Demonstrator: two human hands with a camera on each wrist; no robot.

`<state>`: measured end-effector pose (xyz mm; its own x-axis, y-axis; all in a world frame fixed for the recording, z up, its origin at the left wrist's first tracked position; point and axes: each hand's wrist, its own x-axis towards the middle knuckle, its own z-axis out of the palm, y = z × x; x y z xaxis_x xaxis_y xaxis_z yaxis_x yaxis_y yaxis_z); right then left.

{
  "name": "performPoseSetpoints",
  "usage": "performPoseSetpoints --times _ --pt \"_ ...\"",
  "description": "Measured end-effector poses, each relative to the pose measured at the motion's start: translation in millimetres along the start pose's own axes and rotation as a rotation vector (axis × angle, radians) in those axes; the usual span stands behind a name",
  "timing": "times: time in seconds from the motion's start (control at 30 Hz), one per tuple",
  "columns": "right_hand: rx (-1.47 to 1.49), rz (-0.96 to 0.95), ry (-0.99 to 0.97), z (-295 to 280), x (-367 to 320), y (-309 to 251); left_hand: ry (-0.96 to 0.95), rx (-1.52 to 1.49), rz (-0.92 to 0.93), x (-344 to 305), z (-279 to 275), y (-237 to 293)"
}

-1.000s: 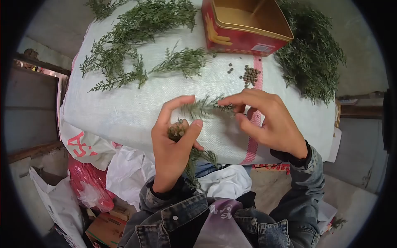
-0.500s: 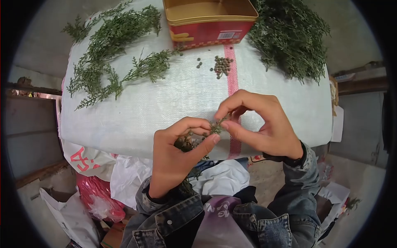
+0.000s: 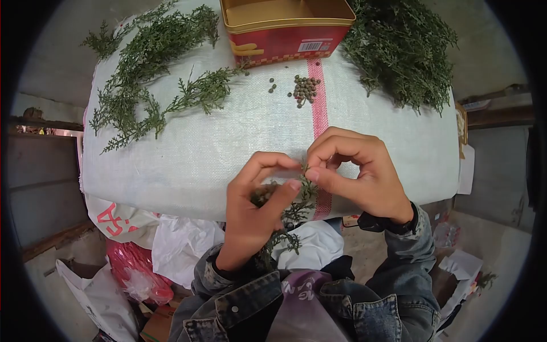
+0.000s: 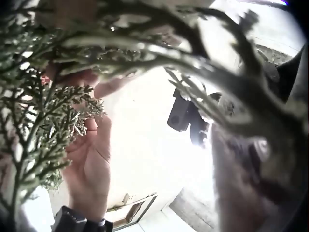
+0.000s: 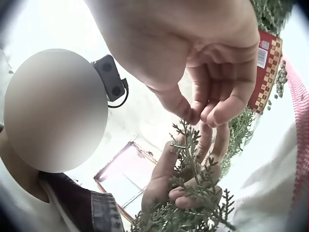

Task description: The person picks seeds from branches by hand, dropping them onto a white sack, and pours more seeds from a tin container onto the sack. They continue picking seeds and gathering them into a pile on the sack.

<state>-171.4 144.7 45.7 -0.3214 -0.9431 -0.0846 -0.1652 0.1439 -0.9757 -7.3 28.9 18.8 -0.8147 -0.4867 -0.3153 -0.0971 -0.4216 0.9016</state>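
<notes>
In the head view, the left hand point(image 3: 253, 211) curls round a green, scaly-leaved sprig point(image 3: 296, 215); the right hand's point(image 3: 364, 176) grip pinches its tip, nearer the body than the small, round, brownish berries point(image 3: 306, 90) and red rectangular tin point(image 3: 285, 44). The left wrist view shows blurred foliage close up. In the right wrist view, thumb and fingertips meet at the sprig's tip.

Head camera looks down — wrist cameras closer, upward.

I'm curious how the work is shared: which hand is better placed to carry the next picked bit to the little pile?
Probably the right hand: its fingertips pinch at the sprig, and it sits nearer the pile of small round pieces. The left hand is busy holding the sprig.
</notes>
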Motion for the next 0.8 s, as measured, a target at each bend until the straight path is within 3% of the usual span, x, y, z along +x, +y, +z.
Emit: performPoseSetpoints --times 0.07,0.3,0.6,0.8 --pt "0.009 0.009 0.008 0.7 -1.0 1.9 0.041 -0.003 0.065 1.0 -1.1 -0.1" --pt "0.118 0.009 0.021 11.4 -5.3 11.2 -0.071 0.014 0.212 3.9 -13.3 -12.5" --pt "0.429 0.139 -0.079 7.5 -5.4 12.3 -0.259 -0.088 0.120 5.7 -19.5 -9.3" --pt "0.574 0.306 -0.201 6.7 -1.7 14.0 -0.303 0.028 0.317 11.5 -22.7 -16.9"
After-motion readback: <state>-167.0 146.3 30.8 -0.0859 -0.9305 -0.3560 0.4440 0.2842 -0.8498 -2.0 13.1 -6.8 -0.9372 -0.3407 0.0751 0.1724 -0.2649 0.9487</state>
